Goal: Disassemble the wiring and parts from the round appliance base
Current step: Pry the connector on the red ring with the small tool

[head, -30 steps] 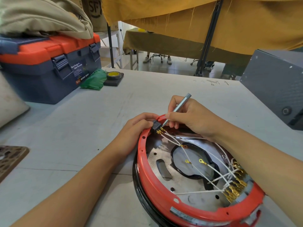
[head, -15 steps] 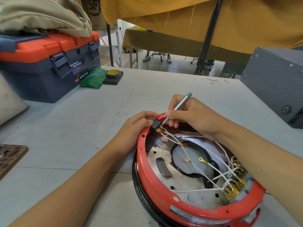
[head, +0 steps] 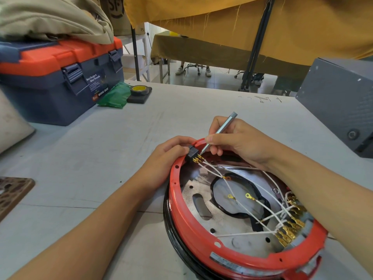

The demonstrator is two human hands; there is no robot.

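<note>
The round appliance base [head: 193, 231] with a red rim and black outer ring lies open side up on the grey table. At its far rim sits a black connector block [head: 191, 153] with brass terminals, and my left hand [head: 167, 158] holds the rim right beside it. In my right hand [head: 238, 144] I grip a slim grey metal tool [head: 221, 130] like a pen, its tip at the connector's terminals. White wires [head: 254, 205] run across the metal plate to a row of brass spade terminals [head: 290, 229] at the right rim.
A blue and orange toolbox [head: 60, 77] stands at the back left with beige cloth on top. A green bag [head: 116, 96] and a roll of tape [head: 139, 90] lie beside it. A grey metal box [head: 339, 102] stands at the right. A brown perforated piece [head: 12, 193] lies at the left edge.
Both hands stay at the connector on the far rim. The tool's tip has shifted slightly against the terminals.
</note>
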